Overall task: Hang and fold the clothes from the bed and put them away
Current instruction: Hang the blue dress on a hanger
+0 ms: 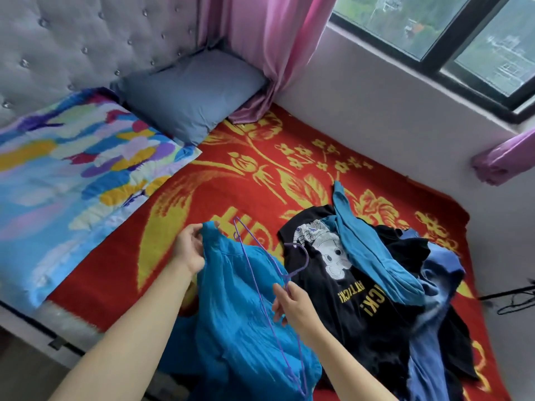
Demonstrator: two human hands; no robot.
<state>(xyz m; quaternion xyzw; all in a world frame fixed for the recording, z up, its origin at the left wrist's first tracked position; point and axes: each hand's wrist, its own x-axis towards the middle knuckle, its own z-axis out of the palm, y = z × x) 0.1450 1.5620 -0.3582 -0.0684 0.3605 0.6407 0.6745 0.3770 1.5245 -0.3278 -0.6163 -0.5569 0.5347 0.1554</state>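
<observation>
Patterned pillow at far left. Your left hand: grip pinched on top edge of bright blue garment, which is held up over red-and-gold blanket. Purple wire hanger lies across garment's front. Your right hand: grip narrow, fingers round hanger just below hook. Further right, black printed T-shirt spread on blanket, teal garment draped over it, darker blue clothes heaped beside. Window upper right.
</observation>
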